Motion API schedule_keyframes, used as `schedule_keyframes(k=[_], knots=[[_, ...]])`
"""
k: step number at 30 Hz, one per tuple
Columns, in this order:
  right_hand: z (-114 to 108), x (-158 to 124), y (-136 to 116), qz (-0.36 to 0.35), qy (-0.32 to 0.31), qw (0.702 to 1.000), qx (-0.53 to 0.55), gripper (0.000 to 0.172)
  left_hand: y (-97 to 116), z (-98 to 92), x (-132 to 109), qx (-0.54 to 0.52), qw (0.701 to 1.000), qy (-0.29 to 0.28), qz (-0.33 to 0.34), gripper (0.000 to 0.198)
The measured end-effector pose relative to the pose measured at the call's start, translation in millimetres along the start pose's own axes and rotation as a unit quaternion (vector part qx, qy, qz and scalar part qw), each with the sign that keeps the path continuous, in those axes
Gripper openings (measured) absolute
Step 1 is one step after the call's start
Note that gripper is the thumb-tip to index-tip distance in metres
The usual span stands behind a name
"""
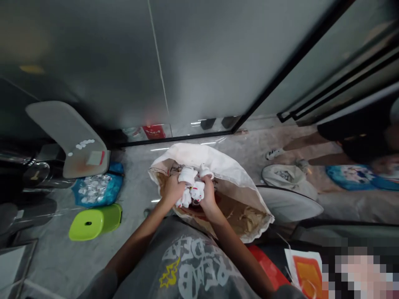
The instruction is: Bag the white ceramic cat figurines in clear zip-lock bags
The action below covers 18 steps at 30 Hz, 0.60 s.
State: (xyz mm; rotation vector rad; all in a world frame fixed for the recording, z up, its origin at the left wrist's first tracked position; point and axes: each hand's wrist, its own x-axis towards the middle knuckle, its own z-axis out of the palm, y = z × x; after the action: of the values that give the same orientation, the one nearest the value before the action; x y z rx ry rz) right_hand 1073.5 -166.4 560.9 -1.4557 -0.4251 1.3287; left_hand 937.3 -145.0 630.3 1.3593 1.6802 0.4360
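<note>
A large white sack [224,166] with a brown lining stands open on the floor in front of me. Both my hands are over its mouth. My left hand [172,189] is closed round a bunch of small white plush cat toys [188,175]. My right hand [208,192] is closed on another small white cat toy [197,191] with red marks on its face. More white toys [205,170] stick out above my right hand. The inside of the sack below my hands is hidden.
A lime-green stool [93,222] lies on the grey floor at the left, beside a blue bag [96,189] of white pieces. A grey chair [70,139] is behind it. Another person's legs [311,151] and a white bag [288,176] are at the right. A glass wall [202,62] is ahead.
</note>
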Motion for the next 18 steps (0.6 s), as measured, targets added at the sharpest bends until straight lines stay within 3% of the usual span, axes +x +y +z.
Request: schedule_keyframes(k=[3, 6, 9, 14, 18], knots=[[47.2, -22.6, -18.7, -0.049, 0.050, 0.996, 0.047, 0.020, -6.5, -33.8, -15.5, -0.005, 0.995, 0.063, 0.082, 0.033], [109.1, -42.0, -32.9, -0.088, -0.001, 0.996, 0.036, 0.015, -22.0, -86.4, -21.1, -0.005, 0.989, 0.115, 0.093, 0.028], [180.7, -57.1, -29.5, -0.116, -0.063, 0.991, 0.020, 0.014, -50.9, -147.4, -19.8, -0.006, 0.984, 0.158, 0.086, 0.024], [299.2, -77.9, 28.4, -0.120, -0.174, 0.977, 0.016, 0.016, -132.1, -236.9, -12.7, -0.024, 0.971, 0.232, 0.046, 0.023], [368.5, -82.8, 100.1, -0.042, -0.219, 0.974, -0.026, 0.018, -207.4, -279.4, -9.3, -0.027, 0.967, 0.248, -0.055, 0.024]])
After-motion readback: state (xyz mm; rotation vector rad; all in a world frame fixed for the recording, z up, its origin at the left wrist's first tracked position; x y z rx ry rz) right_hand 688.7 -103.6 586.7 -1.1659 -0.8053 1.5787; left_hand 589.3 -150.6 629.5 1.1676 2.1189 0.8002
